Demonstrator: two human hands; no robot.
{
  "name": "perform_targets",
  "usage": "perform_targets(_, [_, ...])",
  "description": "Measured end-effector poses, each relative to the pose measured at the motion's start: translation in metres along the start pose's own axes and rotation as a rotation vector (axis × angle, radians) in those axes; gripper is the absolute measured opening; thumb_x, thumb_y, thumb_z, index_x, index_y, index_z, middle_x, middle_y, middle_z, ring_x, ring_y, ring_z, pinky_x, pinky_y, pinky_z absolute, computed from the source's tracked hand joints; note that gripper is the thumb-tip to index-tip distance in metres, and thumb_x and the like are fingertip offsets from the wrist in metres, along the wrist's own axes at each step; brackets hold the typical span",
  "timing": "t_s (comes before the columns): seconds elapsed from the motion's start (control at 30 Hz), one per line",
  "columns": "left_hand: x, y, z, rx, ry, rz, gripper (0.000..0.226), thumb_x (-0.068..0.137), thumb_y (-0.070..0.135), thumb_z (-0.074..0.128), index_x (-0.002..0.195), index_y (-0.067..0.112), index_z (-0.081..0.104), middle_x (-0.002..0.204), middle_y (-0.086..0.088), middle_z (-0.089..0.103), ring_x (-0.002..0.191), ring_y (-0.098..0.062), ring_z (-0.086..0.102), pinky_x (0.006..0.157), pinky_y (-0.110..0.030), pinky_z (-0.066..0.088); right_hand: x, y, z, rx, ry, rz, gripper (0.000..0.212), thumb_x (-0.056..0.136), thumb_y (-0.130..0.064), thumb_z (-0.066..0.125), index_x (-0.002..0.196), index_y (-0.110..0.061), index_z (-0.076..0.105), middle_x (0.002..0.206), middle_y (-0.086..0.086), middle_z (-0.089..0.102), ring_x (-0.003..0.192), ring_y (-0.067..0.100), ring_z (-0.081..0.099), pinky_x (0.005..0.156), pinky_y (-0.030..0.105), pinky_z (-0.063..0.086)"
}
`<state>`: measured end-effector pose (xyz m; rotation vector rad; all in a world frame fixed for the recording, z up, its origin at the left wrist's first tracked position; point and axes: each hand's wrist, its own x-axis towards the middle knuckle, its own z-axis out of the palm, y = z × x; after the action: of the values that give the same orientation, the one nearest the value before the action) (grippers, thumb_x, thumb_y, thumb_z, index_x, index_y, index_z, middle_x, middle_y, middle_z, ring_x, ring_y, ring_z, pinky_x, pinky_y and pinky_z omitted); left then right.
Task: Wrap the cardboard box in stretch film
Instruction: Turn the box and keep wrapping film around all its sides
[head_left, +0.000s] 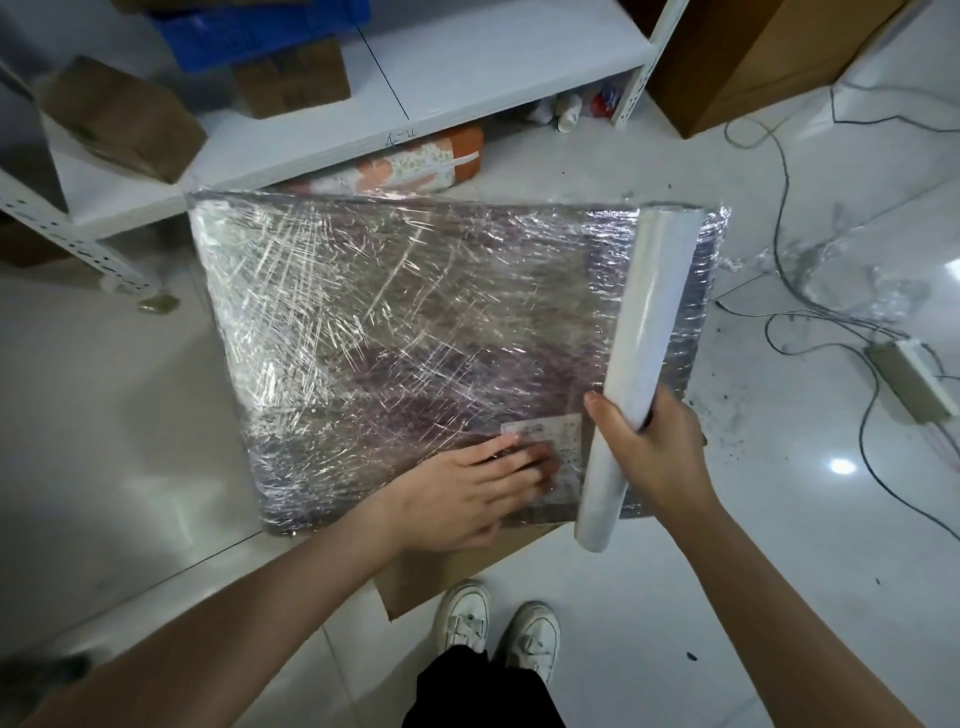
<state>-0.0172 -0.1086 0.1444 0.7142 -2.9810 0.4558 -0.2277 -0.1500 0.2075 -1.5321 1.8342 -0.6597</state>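
A large flat cardboard box (395, 332) stands in the middle of the floor, its top covered in crinkled, shiny stretch film. A white label (563, 434) shows through the film near its front right corner. My left hand (467, 493) lies flat on the film beside that label, fingers straight. My right hand (654, 447) grips the lower part of a long white stretch film roll (649, 332), which lies across the box's right side, reaching from the far edge past the near edge.
A white metal shelf (467, 78) with cardboard boxes and a blue crate stands behind the box. A brown carton (753, 67) is at the back right. Cables and a power strip (914, 379) lie right, with film scraps. Flat cardboard (441, 577) and my shoes are near.
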Motion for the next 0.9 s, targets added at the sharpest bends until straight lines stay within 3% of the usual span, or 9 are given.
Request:
perform_targets(0.13, [-0.004, -0.013, -0.01, 0.091, 0.06, -0.101, 0.065, 0.091, 0.043, 0.048, 0.144, 0.006, 0.035, 0.152, -0.011, 0.027, 0.142, -0.024, 0.022, 0.118, -0.044, 0.006, 0.0, -0.001, 0.002, -0.006, 0.014, -0.012, 0.024, 0.077, -0.043, 0.068, 0.069, -0.032, 0.047, 0.067, -0.013, 0.06, 0.068, 0.006, 0.06, 0.063, 0.034, 0.052])
perform_targets(0.23, [-0.007, -0.041, -0.012, 0.121, 0.059, -0.223, 0.06, 0.096, 0.036, 0.032, 0.146, 0.005, 0.023, 0.154, -0.01, 0.02, 0.142, -0.023, 0.02, 0.117, -0.043, 0.009, 0.0, -0.003, 0.005, 0.011, 0.043, 0.0, 0.024, 0.077, -0.04, 0.068, 0.069, -0.033, 0.047, 0.067, -0.013, 0.059, 0.068, 0.006, 0.06, 0.065, 0.036, 0.052])
perform_targets(0.4, [-0.009, -0.056, -0.005, 0.058, -0.016, -0.227, 0.057, 0.099, 0.037, 0.025, 0.149, 0.008, 0.022, 0.155, -0.009, 0.02, 0.143, -0.023, 0.019, 0.117, -0.044, 0.012, -0.001, -0.005, 0.008, 0.022, 0.097, 0.002, 0.025, 0.077, -0.042, 0.068, 0.069, -0.033, 0.045, 0.067, -0.012, 0.057, 0.067, 0.008, 0.058, 0.064, 0.035, 0.051])
perform_targets(0.53, [-0.005, -0.063, -0.008, 0.051, -0.012, -0.232, 0.057, 0.099, 0.036, 0.027, 0.149, 0.008, 0.023, 0.155, -0.01, 0.021, 0.143, -0.023, 0.019, 0.116, -0.045, 0.013, 0.001, -0.007, 0.006, -0.047, 0.165, -0.052, 0.025, 0.072, -0.047, 0.062, 0.07, -0.027, 0.047, 0.062, -0.012, 0.054, 0.061, 0.006, 0.055, 0.058, 0.028, 0.039])
perform_targets(0.73, [-0.006, -0.086, -0.021, 0.144, 0.058, -0.181, 0.057, 0.1, 0.036, 0.025, 0.147, 0.005, 0.023, 0.154, -0.013, 0.024, 0.143, -0.026, 0.021, 0.118, -0.044, 0.011, 0.015, -0.009, 0.004, 0.014, 0.157, 0.053, 0.042, 0.067, -0.058, 0.053, 0.082, -0.019, 0.055, 0.069, -0.008, 0.058, 0.067, 0.008, 0.058, 0.062, 0.031, 0.045])
perform_targets(0.9, [-0.003, -0.116, -0.024, 0.144, -0.045, -0.237, 0.061, 0.099, 0.042, 0.017, 0.149, 0.006, 0.017, 0.155, -0.012, 0.017, 0.144, -0.023, 0.015, 0.117, -0.043, 0.007, 0.021, -0.008, 0.004, 0.032, 0.135, 0.06, 0.039, 0.07, -0.056, 0.057, 0.085, -0.02, 0.054, 0.07, -0.01, 0.057, 0.068, 0.007, 0.058, 0.064, 0.032, 0.049])
